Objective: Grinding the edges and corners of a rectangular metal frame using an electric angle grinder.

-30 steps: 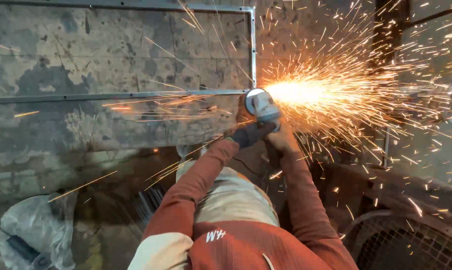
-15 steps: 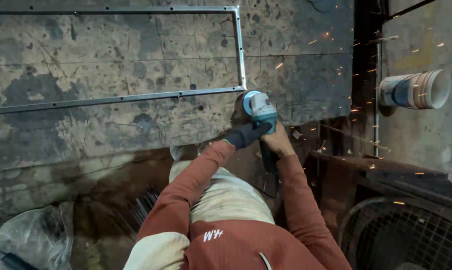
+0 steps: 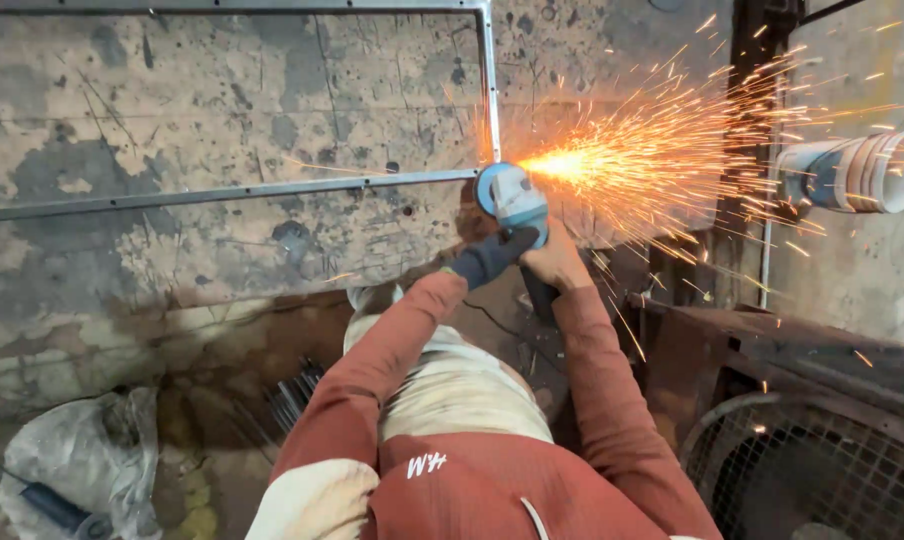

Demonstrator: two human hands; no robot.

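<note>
1. Left hand in a dark glove, fingers wrapped tight round the blue-and-grey angle grinder; bare right hand has its fingers closed on the grinder's rear grip.
2. Grinder disc sits at the corner joint of the thin grey steel frame, which lies flat on the stained concrete floor — orange sparks spray rightward toward the white plastic pipe stub.
3. Judged progress: the frame looks assembled; grinding at this corner is under way — the other joints' finish cannot be made out.
</note>
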